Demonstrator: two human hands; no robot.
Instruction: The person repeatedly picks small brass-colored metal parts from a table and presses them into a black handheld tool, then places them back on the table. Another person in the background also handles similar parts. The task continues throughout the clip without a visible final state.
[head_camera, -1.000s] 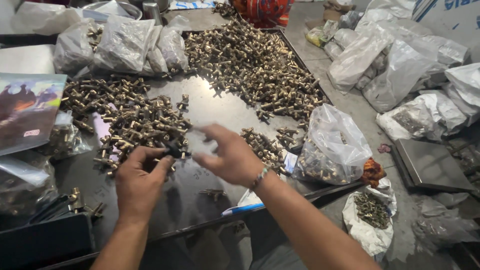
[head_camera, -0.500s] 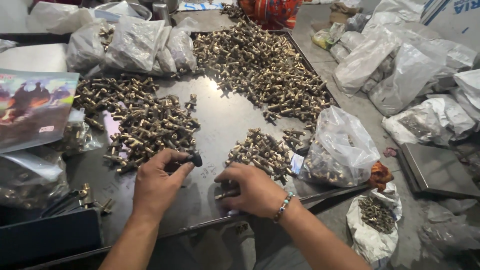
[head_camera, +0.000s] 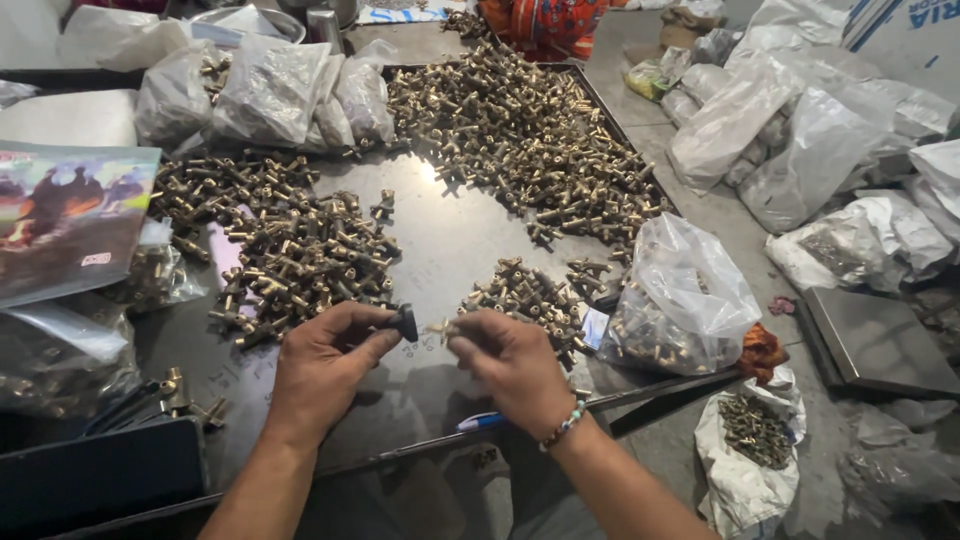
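My left hand (head_camera: 325, 360) pinches a small black knob-like tool (head_camera: 407, 322) between thumb and fingers, just above the dark metal tray (head_camera: 440, 240). My right hand (head_camera: 510, 365), with a bead bracelet on the wrist, holds a small brass fitting (head_camera: 437, 327) at its fingertips, pointed toward the black tool and almost touching it. A small heap of brass fittings (head_camera: 525, 295) lies right behind the right hand. A bigger heap (head_camera: 285, 255) lies behind the left hand.
A large pile of brass fittings (head_camera: 520, 140) fills the tray's far right. Plastic bags of parts (head_camera: 685, 300) (head_camera: 270, 90) stand at right and far left. A blue pen (head_camera: 485, 421) lies on the tray's front edge. A colourful printed sheet (head_camera: 65, 215) is at left.
My right hand went down to the tray by the small heap, then lifted with a brass fitting and came toward the left hand. The left hand kept the black tool.
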